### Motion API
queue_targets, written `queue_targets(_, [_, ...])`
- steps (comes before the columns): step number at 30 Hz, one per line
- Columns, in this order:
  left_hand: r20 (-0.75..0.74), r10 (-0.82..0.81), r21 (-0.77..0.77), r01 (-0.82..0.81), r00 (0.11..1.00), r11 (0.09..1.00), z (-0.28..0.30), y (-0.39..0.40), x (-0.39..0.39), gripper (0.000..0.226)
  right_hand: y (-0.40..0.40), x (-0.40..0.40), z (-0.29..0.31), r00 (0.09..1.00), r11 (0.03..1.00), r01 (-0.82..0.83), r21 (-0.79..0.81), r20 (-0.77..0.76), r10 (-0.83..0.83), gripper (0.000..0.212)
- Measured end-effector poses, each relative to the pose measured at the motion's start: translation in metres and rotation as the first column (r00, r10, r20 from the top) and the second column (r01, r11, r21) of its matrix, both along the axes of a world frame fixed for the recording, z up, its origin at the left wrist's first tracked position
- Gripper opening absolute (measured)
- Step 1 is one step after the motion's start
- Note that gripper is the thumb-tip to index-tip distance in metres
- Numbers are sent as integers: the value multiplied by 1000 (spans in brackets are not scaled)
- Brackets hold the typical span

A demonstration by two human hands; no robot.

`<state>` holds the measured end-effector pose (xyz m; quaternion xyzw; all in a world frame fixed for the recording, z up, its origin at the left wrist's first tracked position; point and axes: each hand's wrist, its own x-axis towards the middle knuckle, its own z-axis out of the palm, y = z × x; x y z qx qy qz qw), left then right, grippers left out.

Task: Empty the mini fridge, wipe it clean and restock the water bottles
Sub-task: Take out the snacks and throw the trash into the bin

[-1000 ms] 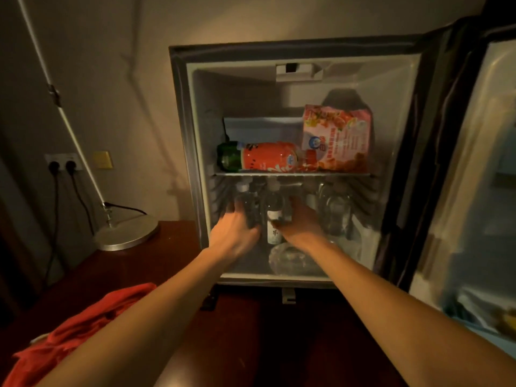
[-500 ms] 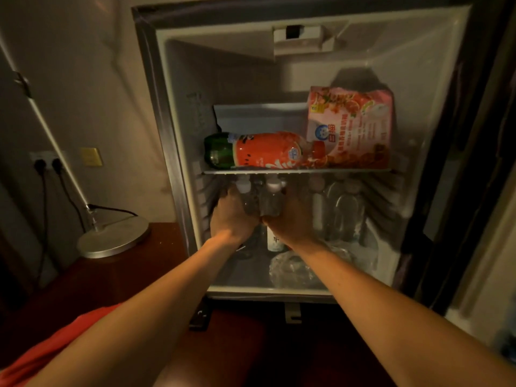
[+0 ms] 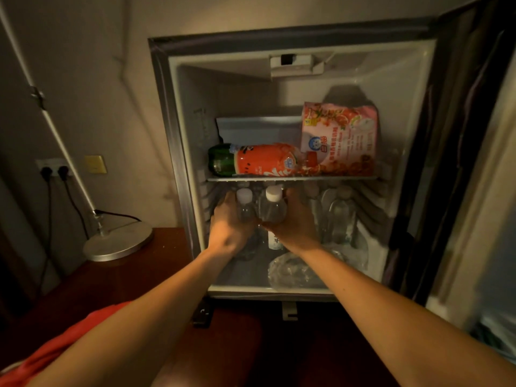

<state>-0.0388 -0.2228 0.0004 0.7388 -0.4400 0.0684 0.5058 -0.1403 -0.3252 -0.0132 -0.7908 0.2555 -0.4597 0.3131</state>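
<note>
Fridge (image 3: 178, 152) stands open at the back of a dark wooden desk (image 3: 139, 277), its door (image 3: 458, 163) swung out to the right. Both hands reach into the lower compartment, just under the shelf (image 3: 290, 178). The left hand (image 3: 230, 222) has its fingers curled round a clear water bottle with a white cap (image 3: 243, 203); the right hand (image 3: 296, 222) grips a second capped bottle (image 3: 272, 206) just beside the first, the two bottles touching or nearly so between the hands. Both bottles are upright, near the left side of the compartment and close to the front. Whether they are lifted off the fridge floor cannot be told (the hands hide their lower halves).

More clear bottles (image 3: 339, 216) stand upright further right in the same compartment, and a crumpled clear plastic item (image 3: 290, 270) lies on the fridge floor near the front edge, below the right wrist. On the shelf above, a red-labelled green bottle (image 3: 251, 160) lies on its side, its neck end touching a pink snack bag (image 3: 339, 139) that leans upright against the back wall.

On the desk's left part, near the wall, sits the round metal base of a lamp (image 3: 117, 241), its pole slanting up and left. A red cloth (image 3: 55, 350) lies at the front-left corner of the desk. Two plugs sit in a wall socket (image 3: 54, 170) to the left.
</note>
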Motion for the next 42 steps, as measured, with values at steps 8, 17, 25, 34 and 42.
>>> queue_targets(8, [89,-56,-108,66,994,992,15,25,-19,61,26,-35,15,997,998,47,-34,65,-45,69])
queue_targets(17, [94,-53,-156,68,994,985,19,98,-47,54,92,-86,24,994,955,67,-288,107,-38,71])
queue_targets(25, [16,-5,-194,8,1000,981,14,199,-48,54,169,-103,26,996,924,31,-381,94,5,74])
queue_targets(34, [34,149,-80,-146,988,986,-16,307,-21,58,261,-65,-17,982,959,-188,-212,-43,183,72])
queue_targets(42, [26,200,-6,-200,979,980,-40,359,4,54,318,-17,-52,950,951,-302,-63,-107,295,67])
